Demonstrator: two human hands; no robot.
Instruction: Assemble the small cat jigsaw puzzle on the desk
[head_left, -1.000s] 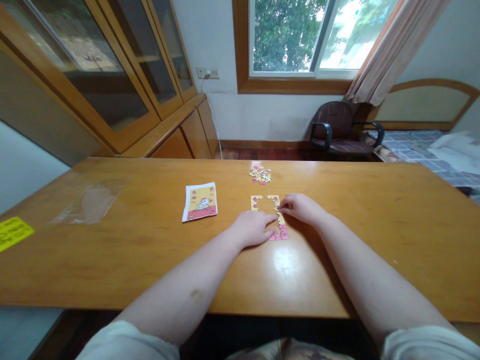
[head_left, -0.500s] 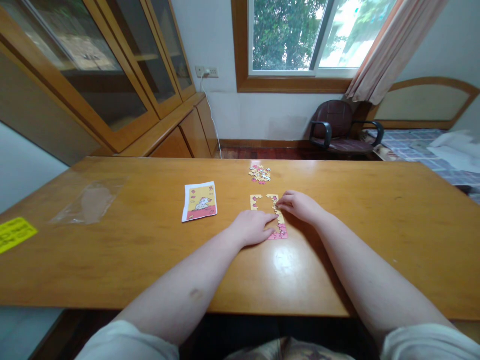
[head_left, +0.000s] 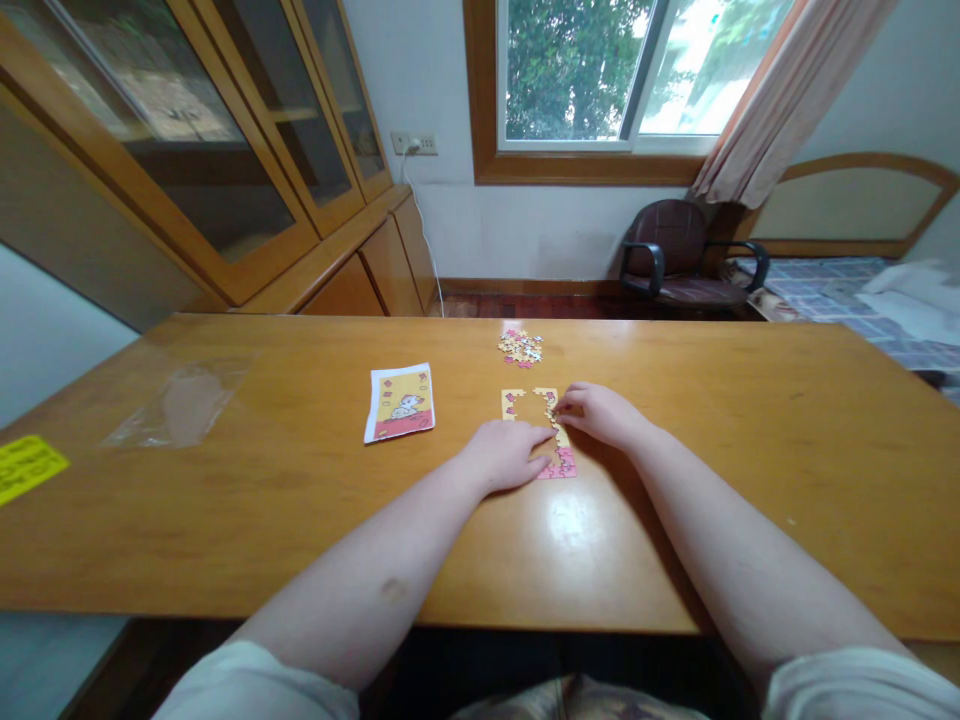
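Observation:
A partly joined jigsaw puzzle frame [head_left: 564,462], yellow at the top and pink at the bottom, lies on the table. My left hand [head_left: 504,455] rests across its lower left part and covers it. The index finger and thumb are spread, touching the right-hand pieces. At the right border, my right hand [head_left: 596,412] has its fingers pinched together on a small yellow puzzle piece, which they mostly hide. Gaps show at the frame's top edge and bare table inside it. Beyond the frame lies a pile of loose puzzle pieces [head_left: 520,348], yellow, pink and white.
Left of the puzzle is a picture card [head_left: 403,405] with a white animal on yellow and pink. A clear plastic bag [head_left: 180,405] and a yellow label [head_left: 30,468] lie farther left on the wooden table [head_left: 300,520]. An armchair [head_left: 671,250] stands behind the table.
The right fingers have shifted very slightly at the puzzle's right border. My left hand stays in place, and the card and loose pile have not moved.

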